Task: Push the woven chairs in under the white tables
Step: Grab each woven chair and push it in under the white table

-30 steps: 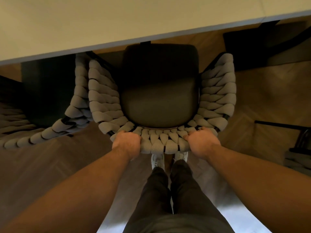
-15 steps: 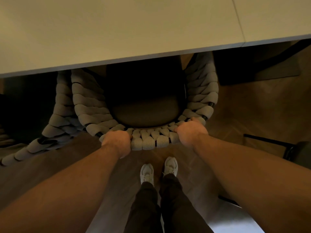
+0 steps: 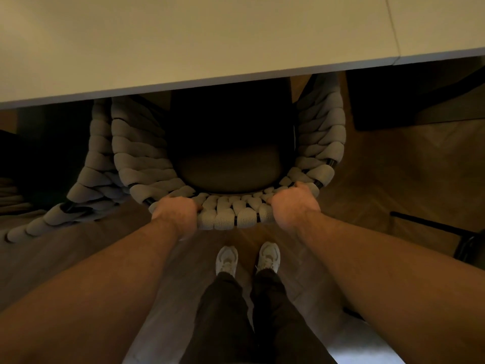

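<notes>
A woven chair [image 3: 231, 215] with thick grey braided rope around a dark seat cushion [image 3: 231, 164] stands in front of me, seen from above. Its front half is hidden under the white table [image 3: 183, 43], whose edge crosses the view. My left hand [image 3: 175, 210] grips the left part of the curved backrest rim. My right hand [image 3: 295, 203] grips the right part of the same rim. Both arms are stretched forward.
A second woven chair [image 3: 86, 187] sits just left, touching the first, also partly under the table. A seam joins a neighbouring tabletop [image 3: 446, 24] at the right. A dark metal frame [image 3: 433, 227] stands on the wooden floor at right. My white shoes [image 3: 246, 258] stand behind the chair.
The chair has slid forward under the table, so less of the seat cushion shows. My feet now stand farther behind the backrest. Both hands kept their grip.
</notes>
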